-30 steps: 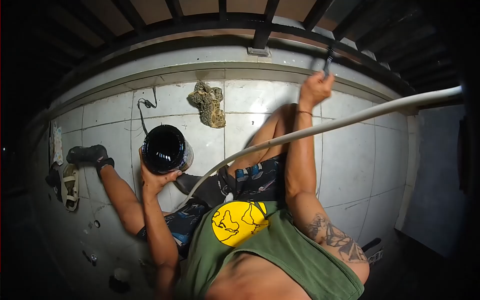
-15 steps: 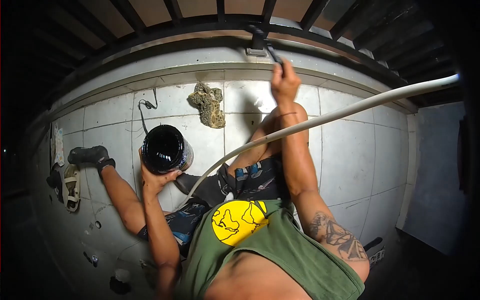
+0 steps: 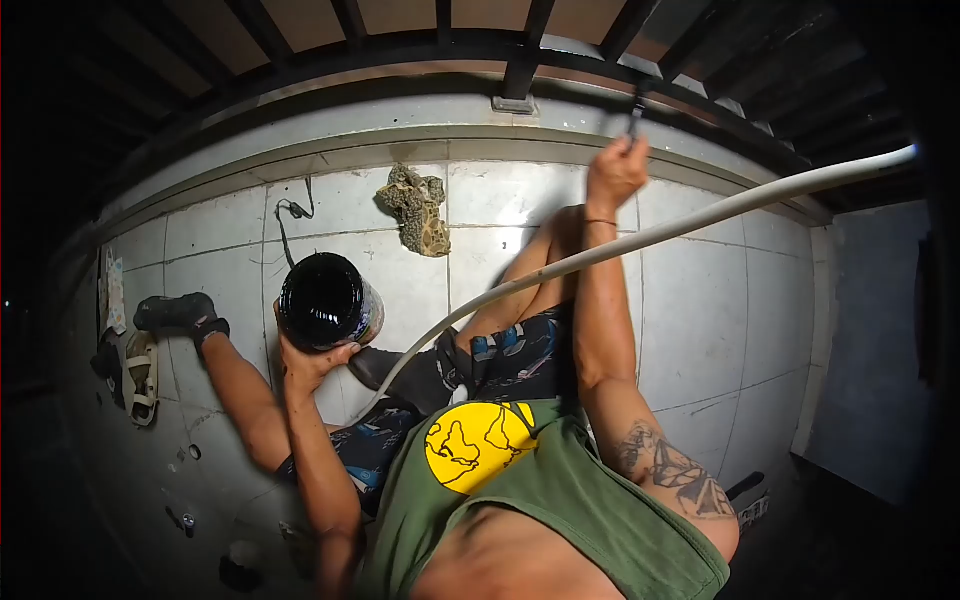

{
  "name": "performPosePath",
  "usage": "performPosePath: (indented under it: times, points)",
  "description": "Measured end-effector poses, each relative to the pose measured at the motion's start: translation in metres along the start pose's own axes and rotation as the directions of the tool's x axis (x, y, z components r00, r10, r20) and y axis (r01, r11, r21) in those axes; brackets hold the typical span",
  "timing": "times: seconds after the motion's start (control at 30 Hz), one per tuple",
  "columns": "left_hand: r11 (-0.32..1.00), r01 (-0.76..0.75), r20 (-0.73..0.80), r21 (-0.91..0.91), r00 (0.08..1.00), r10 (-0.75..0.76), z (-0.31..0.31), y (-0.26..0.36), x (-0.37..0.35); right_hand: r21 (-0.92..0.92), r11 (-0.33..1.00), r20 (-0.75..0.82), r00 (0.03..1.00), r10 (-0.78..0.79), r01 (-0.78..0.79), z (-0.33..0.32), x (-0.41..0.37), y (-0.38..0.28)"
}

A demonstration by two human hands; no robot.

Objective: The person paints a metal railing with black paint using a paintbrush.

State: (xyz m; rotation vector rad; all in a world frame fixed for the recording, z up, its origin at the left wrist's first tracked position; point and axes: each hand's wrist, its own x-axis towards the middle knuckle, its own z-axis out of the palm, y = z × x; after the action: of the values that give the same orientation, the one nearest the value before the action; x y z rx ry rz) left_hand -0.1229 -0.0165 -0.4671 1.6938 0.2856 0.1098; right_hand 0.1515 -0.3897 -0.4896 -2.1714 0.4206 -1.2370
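Note:
My left hand [image 3: 308, 364] is wrapped round the lower side of a paint can [image 3: 373, 314], its open top showing glossy black paint [image 3: 322, 300]. Out in front, my right hand [image 3: 617, 172] grips the handle of a dark paintbrush [image 3: 636, 114]. The brush's far end meets the lower rail of a black metal railing [image 3: 590, 64]; its bristles blend into the dark bar, so exact contact is hard to see. Below the rail runs a pale ledge [image 3: 440, 118].
A pale hose [image 3: 640, 238] arches across my right forearm. On the tiled floor [image 3: 700, 320] lie a mottled rag [image 3: 414, 210], a black cord [image 3: 296, 209] and a sandal [image 3: 143, 376]. My legs are folded on the tiles, and a grey panel [image 3: 875, 340] stands at the right.
My right hand has moved right along the railing with the paintbrush, from beside the post to a stretch right of it. The left hand and the paint can have barely shifted.

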Motion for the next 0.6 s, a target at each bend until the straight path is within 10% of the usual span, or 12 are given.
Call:
performPosePath:
  times: [0.37, 0.5, 0.6]
  points:
    - [1.0, -0.009, 0.004, 0.017, 1.0, 0.008, 0.004, -0.001, 0.0, 0.393, 0.9, 0.237, 0.925, -0.297, 0.188, -0.011, -0.049, -0.061]
    - [0.995, 0.089, 0.01, -0.045, 0.996, -0.089, 0.003, 0.002, -0.001, 0.125, 0.992, 0.353, 0.934, -0.048, 0.003, -0.028, -0.003, -0.006]
    - [0.999, -0.025, -0.038, 0.036, 0.999, 0.027, 0.004, -0.003, -0.002, 0.029, 0.997, 0.16, 0.984, -0.072, 0.068, -0.042, 0.028, 0.026]
